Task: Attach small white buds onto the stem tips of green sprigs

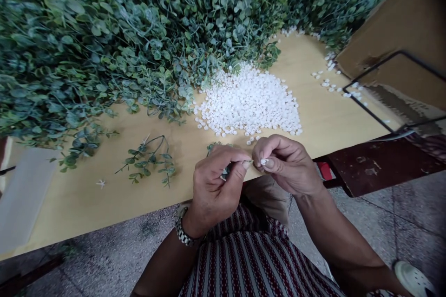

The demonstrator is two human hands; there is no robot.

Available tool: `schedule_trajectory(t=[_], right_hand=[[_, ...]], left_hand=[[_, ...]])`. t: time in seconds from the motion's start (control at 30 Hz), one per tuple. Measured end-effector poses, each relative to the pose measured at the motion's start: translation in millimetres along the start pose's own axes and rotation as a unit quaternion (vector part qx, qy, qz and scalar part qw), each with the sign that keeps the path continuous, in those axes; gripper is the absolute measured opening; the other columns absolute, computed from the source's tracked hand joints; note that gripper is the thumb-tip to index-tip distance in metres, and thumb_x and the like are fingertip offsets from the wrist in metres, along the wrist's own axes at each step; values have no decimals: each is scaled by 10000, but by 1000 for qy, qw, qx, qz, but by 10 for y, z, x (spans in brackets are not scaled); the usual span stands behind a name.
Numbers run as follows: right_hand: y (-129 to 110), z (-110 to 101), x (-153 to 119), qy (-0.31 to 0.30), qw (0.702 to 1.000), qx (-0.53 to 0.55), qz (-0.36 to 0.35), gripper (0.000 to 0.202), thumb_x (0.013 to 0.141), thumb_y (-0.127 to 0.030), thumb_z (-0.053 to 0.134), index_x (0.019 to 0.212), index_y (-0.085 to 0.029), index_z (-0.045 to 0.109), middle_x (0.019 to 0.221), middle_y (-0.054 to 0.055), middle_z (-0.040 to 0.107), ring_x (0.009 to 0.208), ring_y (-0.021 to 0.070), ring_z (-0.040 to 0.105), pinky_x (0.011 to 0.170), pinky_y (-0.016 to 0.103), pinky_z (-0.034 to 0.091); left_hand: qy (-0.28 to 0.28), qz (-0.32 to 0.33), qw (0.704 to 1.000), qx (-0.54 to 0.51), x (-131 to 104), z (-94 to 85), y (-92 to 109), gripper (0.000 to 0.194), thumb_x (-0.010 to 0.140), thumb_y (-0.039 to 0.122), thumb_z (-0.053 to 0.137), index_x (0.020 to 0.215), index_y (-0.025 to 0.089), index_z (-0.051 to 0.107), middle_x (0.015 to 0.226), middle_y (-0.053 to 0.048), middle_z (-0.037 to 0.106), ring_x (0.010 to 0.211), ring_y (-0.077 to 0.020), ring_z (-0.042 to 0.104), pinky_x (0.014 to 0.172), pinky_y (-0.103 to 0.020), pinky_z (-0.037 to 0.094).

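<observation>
My left hand (pixel 218 183), with a metal-banded watch at its wrist, pinches the thin stem end of an artificial leaf sprig (pixel 226 171) over the table's front edge. Most of that sprig is hidden behind the fingers. Close beside it, my right hand (pixel 287 162) is closed on a small white plastic cap (pixel 264 161) between thumb and index finger. Stem end and cap are almost touching; whether they meet I cannot tell. Just beyond the hands spreads a heap of small white caps (pixel 249 100). To the left, a loose green sprig (pixel 148 160) lies on the tabletop.
A dense mass of artificial greenery (pixel 156 28) covers the back of the table (pixel 334 120). At right stand a cardboard box (pixel 400 41) and a black wire frame (pixel 379 62). A small white star-shaped piece (pixel 101 183) and a pale sheet (pixel 26 195) lie at left.
</observation>
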State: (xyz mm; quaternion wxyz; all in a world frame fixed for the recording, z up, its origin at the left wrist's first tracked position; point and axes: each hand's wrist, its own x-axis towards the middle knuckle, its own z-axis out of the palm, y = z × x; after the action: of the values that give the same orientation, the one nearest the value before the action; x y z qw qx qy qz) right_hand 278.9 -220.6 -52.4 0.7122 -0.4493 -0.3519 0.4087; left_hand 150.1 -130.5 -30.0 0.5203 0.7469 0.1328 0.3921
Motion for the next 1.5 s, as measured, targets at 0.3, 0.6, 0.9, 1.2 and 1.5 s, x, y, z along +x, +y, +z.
schedule_trajectory(t=[0.3,0.6,0.9,1.2,1.5], right_hand=[[37,26,-31,-13,998,53,16,127,728,-220,705,693,-168,594,628,-34,535,534,65,482,507,196,397],[47,-58,-46,-55,997,42,32,50,753,-202,682,736,-178,642,650,-17,545,575,85,487,548,224,376],[-107,-123,-55,-102,990,-97,18,48,790,-182,641,759,-155,617,679,-6,537,610,85,483,563,220,386],[-86,-91,-99,-67,990,-125,-2,49,802,-178,627,764,-155,604,687,-6,540,613,85,493,560,218,388],[-64,-76,-78,-76,992,-100,-10,50,792,-147,628,760,-160,592,692,-7,541,610,90,496,557,225,392]], left_hand=[[-40,14,999,6,-9,57,12,125,802,81,550,764,184,610,656,-16,625,634,-136,561,658,-308,461],[-64,31,997,36,-11,30,13,113,792,64,541,754,154,597,649,-15,609,634,-123,536,631,-289,446],[-94,81,987,99,-15,36,-10,136,797,50,505,725,146,569,617,-14,599,606,-123,507,635,-310,427],[-74,87,989,98,-70,68,-75,120,779,43,518,737,143,568,619,-15,582,604,-123,519,637,-306,443],[-48,89,991,83,-81,102,-81,141,765,19,527,714,143,571,599,-5,565,571,-107,490,639,-320,463]])
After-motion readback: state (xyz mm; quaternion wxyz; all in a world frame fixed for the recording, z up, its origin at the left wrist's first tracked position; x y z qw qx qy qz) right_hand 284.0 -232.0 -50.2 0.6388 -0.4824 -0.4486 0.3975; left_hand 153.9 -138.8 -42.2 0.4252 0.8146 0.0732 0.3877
